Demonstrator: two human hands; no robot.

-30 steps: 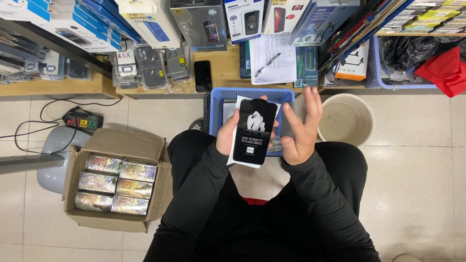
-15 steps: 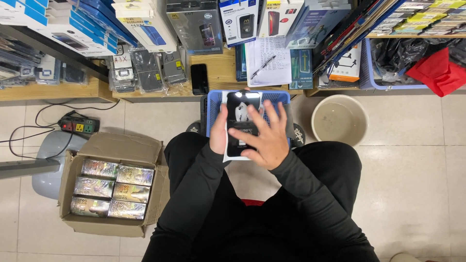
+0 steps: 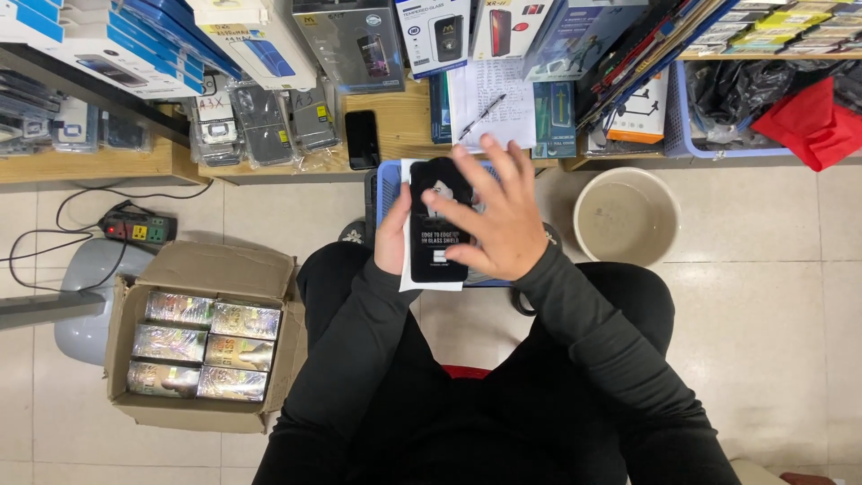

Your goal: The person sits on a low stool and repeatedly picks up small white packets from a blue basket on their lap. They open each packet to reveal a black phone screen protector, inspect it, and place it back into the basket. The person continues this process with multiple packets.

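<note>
Black packet [image 3: 437, 235]: your left hand [image 3: 391, 241] still grips its edge; your right hand [image 3: 496, 216], fingers spread, now lies flatter across it, above blue basket [image 3: 384, 193]

A phone accessories shop or its stockroom, seen from above: boxed screen protectors and phone cases [image 3: 260, 126] crowd a low wooden shelf [image 3: 404, 117], with more retail boxes [image 3: 431, 31] stacked behind. A cardboard carton [image 3: 202, 332] of shiny wrapped packets sits on the tiled floor [image 3: 772, 323], near a power strip [image 3: 137, 229] and a plastic bucket [image 3: 626, 216].
</note>
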